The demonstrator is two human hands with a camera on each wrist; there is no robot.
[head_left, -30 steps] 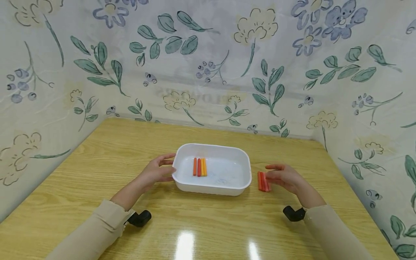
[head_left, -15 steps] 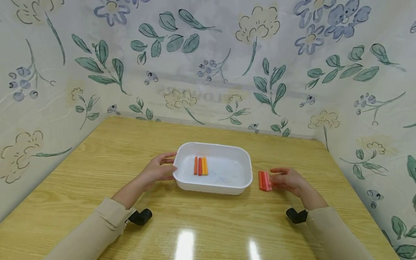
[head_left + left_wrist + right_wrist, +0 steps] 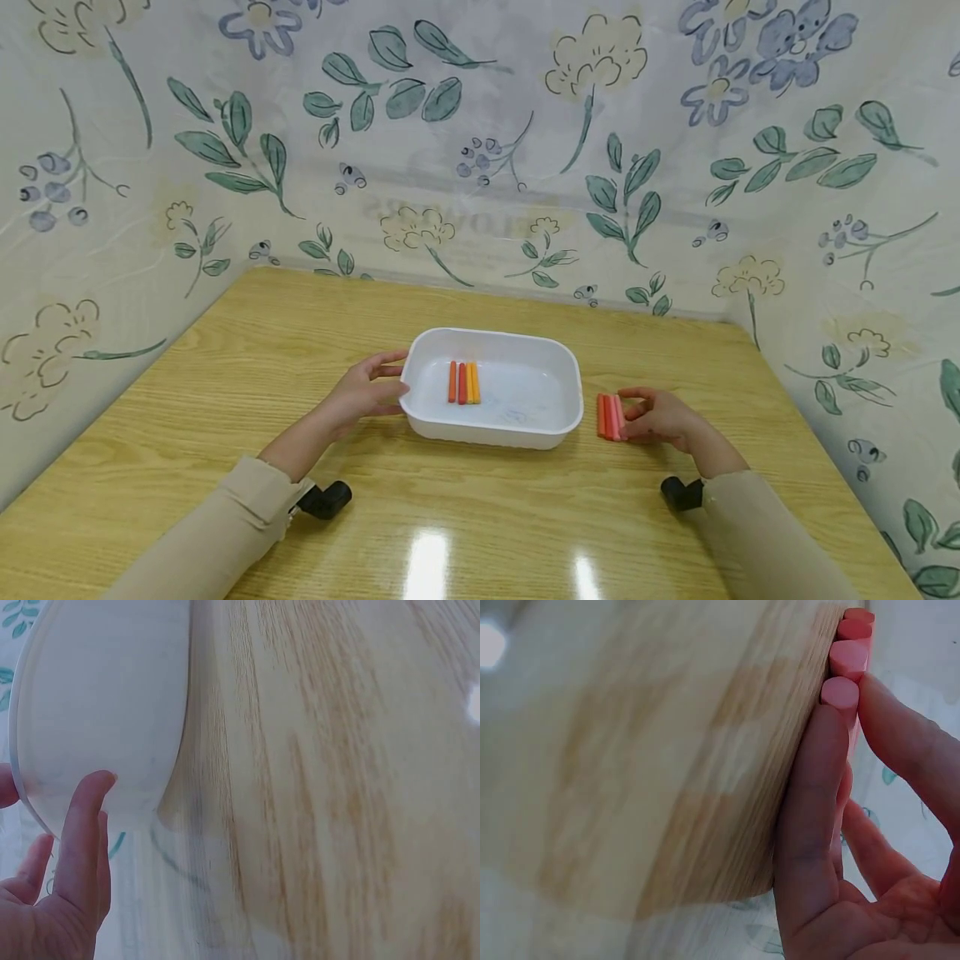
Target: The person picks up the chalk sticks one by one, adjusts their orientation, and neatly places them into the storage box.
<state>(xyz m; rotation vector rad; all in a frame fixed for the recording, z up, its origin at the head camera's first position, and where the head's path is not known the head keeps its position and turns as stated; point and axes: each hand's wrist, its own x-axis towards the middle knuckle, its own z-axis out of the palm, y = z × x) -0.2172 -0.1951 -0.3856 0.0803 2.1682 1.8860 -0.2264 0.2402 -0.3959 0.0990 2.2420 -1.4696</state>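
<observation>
A white plastic tub [image 3: 525, 433] stands mid-table, with an orange, a red and two yellow crayons [image 3: 462, 383] side by side at its left. My left hand [image 3: 367, 390] holds the tub's left end. Its thumb is over the rim and a finger lies on the outer wall [image 3: 112, 697] in the left wrist view. Right of the tub, orange, red and pink crayons [image 3: 608, 417] lie in a close row. My right hand [image 3: 663, 419] pinches the outermost pink crayon [image 3: 840, 691] between thumb and finger; the other fingers partly hide behind it.
The wooden table [image 3: 480, 517] runs up to a floral cloth [image 3: 480, 167] at the back and both sides. Black devices [image 3: 324, 500] are strapped at both wrists. Faint blue marks show on the tub's floor.
My right thumb and finger have closed in on the pink crayon at the right end of the row. The left hand and tub have kept their places; the view shifted slightly.
</observation>
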